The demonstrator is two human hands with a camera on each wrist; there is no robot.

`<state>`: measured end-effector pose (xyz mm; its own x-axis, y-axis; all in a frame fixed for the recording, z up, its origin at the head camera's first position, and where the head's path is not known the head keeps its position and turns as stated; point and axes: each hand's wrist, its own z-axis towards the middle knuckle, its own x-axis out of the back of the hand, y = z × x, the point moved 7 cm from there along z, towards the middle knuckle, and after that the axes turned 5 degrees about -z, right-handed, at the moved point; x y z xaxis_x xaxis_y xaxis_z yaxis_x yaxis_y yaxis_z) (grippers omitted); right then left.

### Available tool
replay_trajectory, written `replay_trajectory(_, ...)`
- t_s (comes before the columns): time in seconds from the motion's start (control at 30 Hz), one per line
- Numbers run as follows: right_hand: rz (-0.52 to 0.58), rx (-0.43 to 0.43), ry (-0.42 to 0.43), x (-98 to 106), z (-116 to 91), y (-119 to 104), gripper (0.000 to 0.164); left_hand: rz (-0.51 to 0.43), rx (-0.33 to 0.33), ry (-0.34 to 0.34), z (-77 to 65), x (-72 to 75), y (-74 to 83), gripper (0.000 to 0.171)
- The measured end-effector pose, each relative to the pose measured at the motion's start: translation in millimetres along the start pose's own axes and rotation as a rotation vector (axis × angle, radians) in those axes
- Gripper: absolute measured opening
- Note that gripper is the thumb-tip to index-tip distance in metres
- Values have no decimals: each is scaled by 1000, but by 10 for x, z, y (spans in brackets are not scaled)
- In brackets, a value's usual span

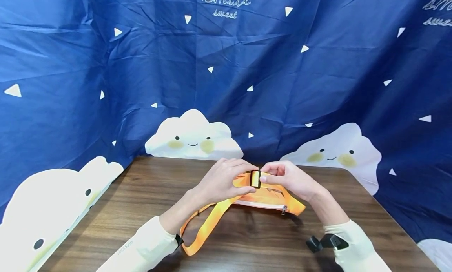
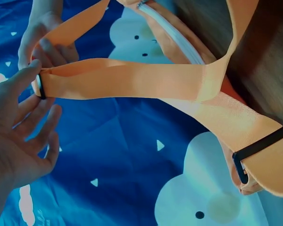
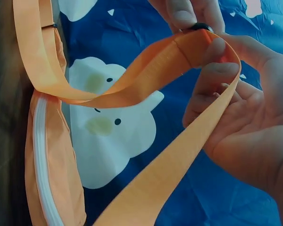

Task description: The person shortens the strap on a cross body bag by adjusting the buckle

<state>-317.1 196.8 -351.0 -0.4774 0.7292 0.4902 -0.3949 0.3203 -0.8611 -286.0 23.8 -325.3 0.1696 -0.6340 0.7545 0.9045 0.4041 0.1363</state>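
Note:
An orange waist bag point(image 1: 263, 194) with a white zipper point(image 3: 41, 155) rests on the table, its orange strap point(image 1: 210, 222) looping toward the front left. Raised over the bag is a black slide buckle point(image 1: 251, 179) with strap webbing through it. My left hand point(image 1: 219, 181) pinches that buckle, thumb on its lower edge and fingers along its top. From the other side, my right hand point(image 1: 292, 180) pinches the webbing right beside the buckle between thumb and fingers. In the left wrist view, another black buckle point(image 2: 262, 146) sits on the strap near the bag.
The brown wooden table point(image 1: 141, 193) extends around the bag on all sides. Behind it hangs a blue cloth point(image 1: 268, 60) printed with clouds and white triangles. A black band with a small device point(image 1: 330, 242) is worn on the right wrist.

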Motion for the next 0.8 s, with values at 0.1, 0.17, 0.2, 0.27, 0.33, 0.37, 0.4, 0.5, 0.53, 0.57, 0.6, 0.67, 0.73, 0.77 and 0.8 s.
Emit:
replay_trajectory(0.1, -7, -9, -56, -11, 1, 48, 20, 23, 18, -16, -31, 9, -39, 51)
replay_trajectory(0.17, -20, -26, -78, -2, -11, 85, 23, 27, 23, -30, -32, 3, -48, 52)
replay_trajectory(0.2, -24, -32, -84, 3, -13, 98, 25, 28, 25, -34, -29, -2, -53, 53)
replay_trajectory(0.27, -29, -41, -86, 9, -3, 105, 27, 31, 28, -34, -25, 2, -59, 53)
replay_trajectory(0.33, -35, -45, -70, 22, 9, 94, 28, 34, 29, -21, -14, 17, -59, 52)
replay_trajectory(0.37, -40, -44, -63, 28, 10, 84, 28, 34, 28, -12, -6, 22, -55, 52)
replay_trajectory(0.4, -42, -39, -59, 29, 13, 71, 28, 36, 26, -5, 0, 27, -55, 51)
replay_trajectory(0.5, -42, -35, -48, 14, 19, 44, 26, 32, 25, -2, 4, 28, -53, 50)
replay_trajectory(0.53, -40, -37, -47, 5, 20, 42, 25, 26, 28, -8, 4, 22, -52, 50)
replay_trajectory(0.57, -36, -38, -50, -8, 20, 40, 25, 20, 30, -16, 4, 12, -50, 49)
replay_trajectory(0.6, -37, -40, -51, -19, 19, 40, 24, 18, 33, -26, 3, -2, -49, 49)
replay_trajectory(0.67, -36, -47, -58, -42, 18, 47, 24, 7, 39, -46, 3, -30, -48, 47)
replay_trajectory(0.73, -42, -56, -59, -51, 17, 53, 25, -3, 39, -56, 5, -48, -43, 47)
replay_trajectory(0.77, -46, -60, -57, -47, 16, 53, 27, -9, 37, -57, 6, -52, -42, 46)
replay_trajectory(0.8, -49, -65, -52, -35, 13, 55, 29, -18, 35, -56, 8, -54, -42, 46)
